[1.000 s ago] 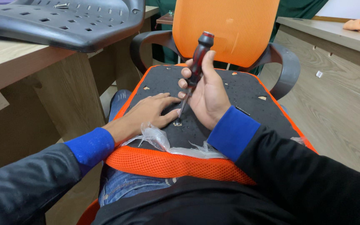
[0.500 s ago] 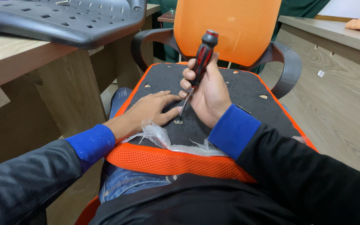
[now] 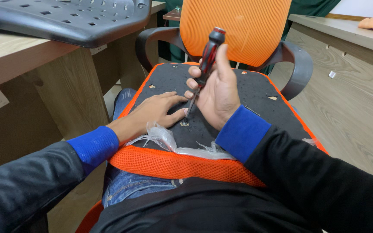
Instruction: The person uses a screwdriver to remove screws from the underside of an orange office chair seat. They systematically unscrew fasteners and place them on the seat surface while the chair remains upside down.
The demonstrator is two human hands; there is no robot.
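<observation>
Head view: the screwdriver (image 3: 203, 69) stands nearly upright in your right hand (image 3: 214, 97), tip seated on a small metal screw (image 3: 184, 123) in the black underside of the chair seat (image 3: 255, 97) lying across your lap. Rigid tool, light, and the red-and-black handle looks rubbery, so grip shouldn't slip; the weak point is the tip camming out of the screw head, so keep it plumb and push down the axis. Best hold is mid-handle, where you have it. Right-hand fingers (image 3: 191, 82) are curled on the handle's lower half, though the thumb stands up loose along it, not wrapped. Your left hand (image 3: 154, 113) lies flat and spread on the seat just beside the screw, holding nothing, bracing the pad. The seat is stiff board with soft orange mesh edging (image 3: 169, 166); a crumpled clear plastic wrap (image 3: 162, 137) near the front edge is slippery, keep the heel of the hand off it.

Versus half a second ago: thumb has opened off the handle, tool leans slightly more, tip unmoved on the screw. Left hand unchanged.

Beyond: orange chair back (image 3: 236, 28), black perforated panel (image 3: 65, 19) on the tabletop (image 3: 18, 54) at your left.
</observation>
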